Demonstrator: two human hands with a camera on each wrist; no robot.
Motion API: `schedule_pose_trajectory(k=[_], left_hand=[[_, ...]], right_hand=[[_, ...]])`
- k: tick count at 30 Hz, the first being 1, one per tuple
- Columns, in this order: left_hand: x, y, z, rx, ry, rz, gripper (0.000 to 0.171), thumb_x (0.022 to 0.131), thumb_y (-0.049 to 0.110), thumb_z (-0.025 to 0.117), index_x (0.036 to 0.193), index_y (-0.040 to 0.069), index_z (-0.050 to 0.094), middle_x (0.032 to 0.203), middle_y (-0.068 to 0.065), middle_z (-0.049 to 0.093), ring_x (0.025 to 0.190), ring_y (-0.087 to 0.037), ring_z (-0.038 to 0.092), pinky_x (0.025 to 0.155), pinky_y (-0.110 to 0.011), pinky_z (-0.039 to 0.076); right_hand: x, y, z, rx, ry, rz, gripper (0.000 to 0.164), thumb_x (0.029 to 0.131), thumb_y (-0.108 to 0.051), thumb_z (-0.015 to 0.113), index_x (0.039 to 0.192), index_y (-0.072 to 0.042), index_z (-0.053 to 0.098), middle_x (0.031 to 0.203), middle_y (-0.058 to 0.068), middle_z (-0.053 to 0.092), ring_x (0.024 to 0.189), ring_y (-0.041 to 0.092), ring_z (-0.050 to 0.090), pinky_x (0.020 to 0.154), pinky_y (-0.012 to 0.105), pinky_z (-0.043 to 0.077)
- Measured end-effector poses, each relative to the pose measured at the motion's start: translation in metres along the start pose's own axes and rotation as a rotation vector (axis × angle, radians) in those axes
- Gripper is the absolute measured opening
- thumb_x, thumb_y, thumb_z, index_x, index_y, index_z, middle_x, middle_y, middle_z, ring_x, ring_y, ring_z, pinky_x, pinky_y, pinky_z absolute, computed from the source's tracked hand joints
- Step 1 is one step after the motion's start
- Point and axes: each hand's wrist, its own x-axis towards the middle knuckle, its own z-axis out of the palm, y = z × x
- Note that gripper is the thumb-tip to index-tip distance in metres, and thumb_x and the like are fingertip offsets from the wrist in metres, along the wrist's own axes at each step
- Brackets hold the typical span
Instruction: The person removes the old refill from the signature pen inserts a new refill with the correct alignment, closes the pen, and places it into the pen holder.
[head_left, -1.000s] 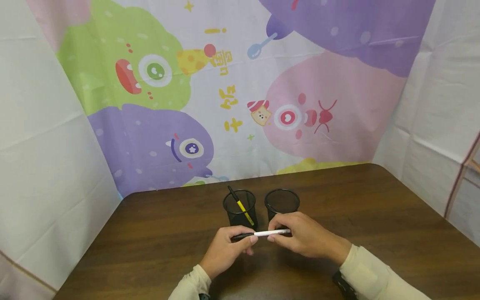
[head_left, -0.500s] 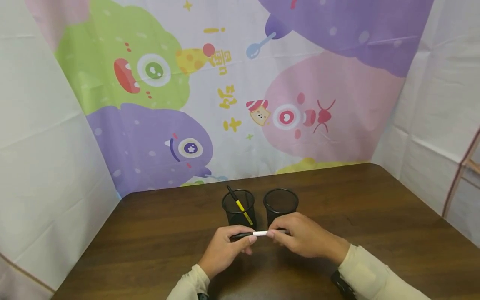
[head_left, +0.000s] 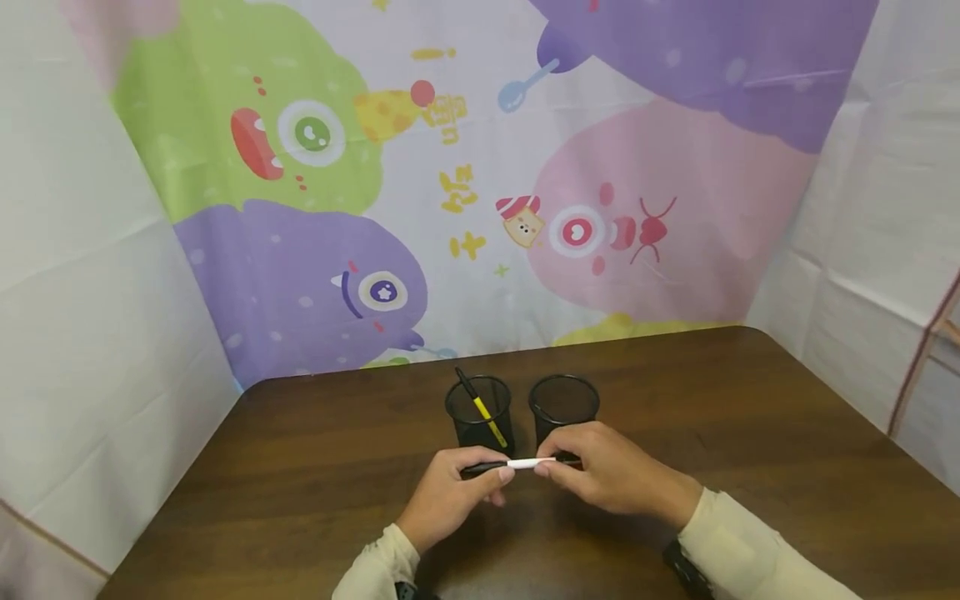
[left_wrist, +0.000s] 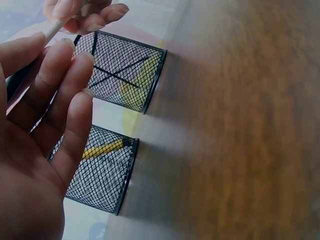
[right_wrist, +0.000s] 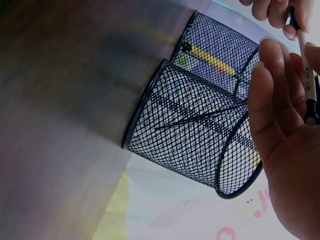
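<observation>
A white pen (head_left: 528, 463) with black ends lies level between my hands in the head view. My left hand (head_left: 450, 496) pinches its black left part between thumb and fingers. My right hand (head_left: 615, 473) pinches it near the right end, where black shows behind the thumb. In the right wrist view, the white barrel (right_wrist: 307, 75) runs past the fingers to a black end near the palm. Just beyond the hands stand two black mesh pen holders, the left holder (head_left: 457, 425) and the right holder (head_left: 545, 421). A yellow pen (head_left: 490, 421) with a black top leans inside the left holder.
Both holders stand on a dark wooden table (head_left: 315, 467). Behind it hangs a cartoon-printed cloth (head_left: 480, 317), with pale cloth walls on either side. Thin dark lines cross the right holder's mesh (right_wrist: 190, 135); I cannot tell whether they are seams or contents.
The hands stay nearly in place. At the pen's right end, black now shows where white showed a second ago. My right fingers have shifted slightly on it.
</observation>
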Motion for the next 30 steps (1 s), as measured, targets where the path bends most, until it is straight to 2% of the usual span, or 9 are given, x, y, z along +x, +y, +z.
schedule_pose_trajectory(k=[5,12,22,27,30], left_hand=[[0.002,0.0003,0.001,0.006,-0.011,0.016,0.024,0.095,0.024,0.072,0.106,0.003,0.075,0.08,-0.02,0.071,0.068,-0.017,0.069,0.068,-0.041,0.059],[0.0001,-0.0006,0.0014,-0.01,-0.016,0.011,0.027,0.095,0.024,0.071,0.107,0.0,0.074,0.082,-0.022,0.071,0.069,-0.016,0.069,0.067,-0.032,0.057],[-0.0002,-0.0005,-0.0001,-0.03,0.007,0.025,0.019,0.095,0.021,0.071,0.105,0.004,0.074,0.084,-0.025,0.069,0.069,-0.017,0.069,0.067,-0.03,0.057],[-0.0012,-0.0001,0.0007,-0.027,0.006,0.021,0.018,0.095,0.022,0.071,0.105,0.007,0.075,0.084,-0.025,0.07,0.069,-0.017,0.069,0.068,-0.029,0.056],[-0.0011,0.0007,0.0003,-0.022,0.006,0.017,0.018,0.095,0.022,0.072,0.106,0.008,0.075,0.086,-0.024,0.07,0.07,-0.017,0.069,0.068,-0.029,0.056]], right_hand=[[-0.0022,-0.0003,-0.0003,-0.001,0.038,-0.02,0.005,0.098,-0.027,0.068,0.094,-0.025,0.066,0.082,-0.019,0.059,0.067,0.001,0.051,0.062,0.023,0.048],[-0.001,0.0,-0.0002,0.019,0.038,-0.04,0.008,0.097,-0.023,0.07,0.092,-0.024,0.064,0.079,-0.018,0.057,0.065,0.0,0.051,0.059,0.022,0.047],[0.0015,0.0,0.0007,0.042,0.009,-0.015,0.005,0.098,-0.028,0.067,0.096,-0.024,0.065,0.079,-0.017,0.058,0.064,0.003,0.052,0.057,0.021,0.047],[0.0003,0.0004,0.0004,0.015,-0.011,0.001,0.015,0.102,-0.032,0.061,0.098,-0.023,0.071,0.08,-0.019,0.06,0.065,0.001,0.052,0.059,0.022,0.049],[0.0005,0.0001,-0.0005,-0.003,-0.018,0.004,0.015,0.102,-0.031,0.06,0.096,-0.023,0.071,0.079,-0.02,0.058,0.065,-0.001,0.052,0.059,0.021,0.048]])
